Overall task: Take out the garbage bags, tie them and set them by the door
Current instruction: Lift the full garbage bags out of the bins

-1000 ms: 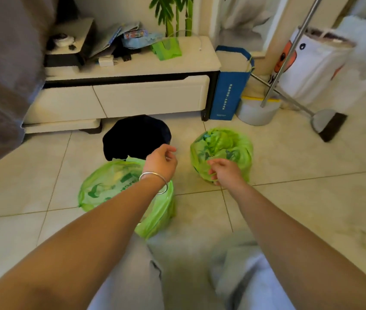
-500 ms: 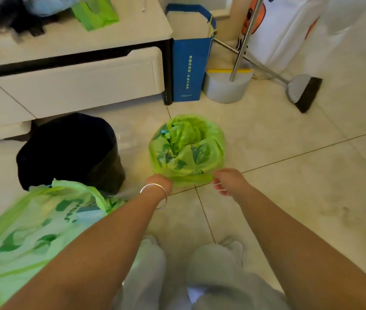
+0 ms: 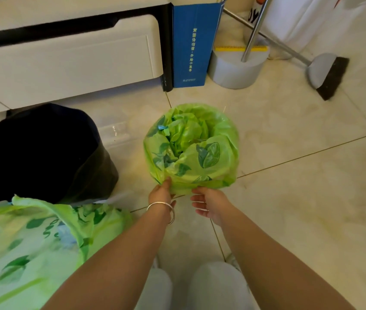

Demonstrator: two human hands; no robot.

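Thin plastic, polished tile, bright metal.
I see a translucent green leaf-printed plastic bag, crinkled and slightly shiny, on glossy beige floor tiles; a polished silver metal bangle; a matt black bin.
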